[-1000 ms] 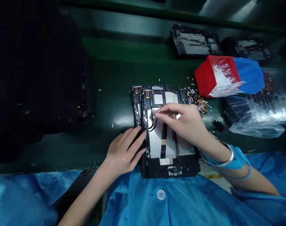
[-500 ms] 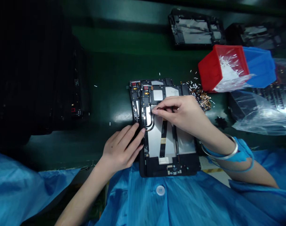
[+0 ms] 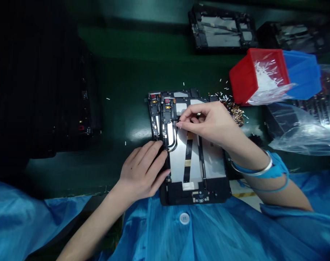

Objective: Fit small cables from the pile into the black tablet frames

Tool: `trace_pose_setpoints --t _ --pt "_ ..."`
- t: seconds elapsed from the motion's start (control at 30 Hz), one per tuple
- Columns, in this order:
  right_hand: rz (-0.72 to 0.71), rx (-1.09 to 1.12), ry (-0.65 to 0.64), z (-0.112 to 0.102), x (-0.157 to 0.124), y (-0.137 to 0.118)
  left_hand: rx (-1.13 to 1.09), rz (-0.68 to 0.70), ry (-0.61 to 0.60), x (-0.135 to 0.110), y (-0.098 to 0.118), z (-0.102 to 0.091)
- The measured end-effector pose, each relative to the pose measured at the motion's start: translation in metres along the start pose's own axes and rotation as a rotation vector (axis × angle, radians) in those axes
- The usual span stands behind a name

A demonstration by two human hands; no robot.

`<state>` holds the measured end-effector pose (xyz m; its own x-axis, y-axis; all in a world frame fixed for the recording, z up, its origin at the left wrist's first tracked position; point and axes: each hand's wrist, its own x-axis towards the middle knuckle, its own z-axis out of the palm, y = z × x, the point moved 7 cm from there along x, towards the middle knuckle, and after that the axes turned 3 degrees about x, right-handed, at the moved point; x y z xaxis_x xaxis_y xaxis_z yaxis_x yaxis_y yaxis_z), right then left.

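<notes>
A tablet-like device with its back off (image 3: 178,163) lies at the front of the bench, showing silver panels and black flat ribbons. It partly overlaps a second similar device (image 3: 154,119), tilted a little beneath it. My right hand (image 3: 208,121) hovers over the upper half, thumb and forefinger pinched on the end of a thin black cable (image 3: 176,139) that curves up from the left side. My left hand (image 3: 144,168) lies along the left edge, fingers stretched out, with fingertips touching the frame near the cable's lower bend.
Small white strips and a pile of tiny gold-brown parts (image 3: 237,115) lie right of the devices. Beyond are a red bin (image 3: 242,78) of white strips, a blue bin (image 3: 303,76) and a plastic bag (image 3: 298,134). Another opened device (image 3: 222,32) stands behind; dark stacked units (image 3: 53,90) fill the left.
My right hand has shifted slightly up with the cable end still pinched. My left thumb has moved onto the device's edge. The whole view has shifted slightly.
</notes>
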<state>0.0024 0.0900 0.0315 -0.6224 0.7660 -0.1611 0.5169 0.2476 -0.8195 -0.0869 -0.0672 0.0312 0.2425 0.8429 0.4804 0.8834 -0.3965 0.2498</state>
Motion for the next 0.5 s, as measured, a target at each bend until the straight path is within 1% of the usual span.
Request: trace_pose_setpoints --t 0.1,0.27,0.4,0.5 --pt "-0.002 0.052 -0.018 0.0007 -0.0004 -0.0014 0.021 0.065 -0.018 0.0013 0.0036 0.0020" --pt "-0.003 0.137 -0.048 0.0016 -0.0026 -0.0027 0.067 0.134 -0.061 0.0012 0.0010 0.0051" --pt "0.033 0.268 -0.056 0.0013 -0.0051 -0.0002 0.091 0.189 -0.067 0.0012 -0.0011 0.0068" --pt "0.021 0.272 -0.032 0.0007 -0.0048 0.0012 0.081 0.218 -0.083 0.0026 -0.0019 0.0081"
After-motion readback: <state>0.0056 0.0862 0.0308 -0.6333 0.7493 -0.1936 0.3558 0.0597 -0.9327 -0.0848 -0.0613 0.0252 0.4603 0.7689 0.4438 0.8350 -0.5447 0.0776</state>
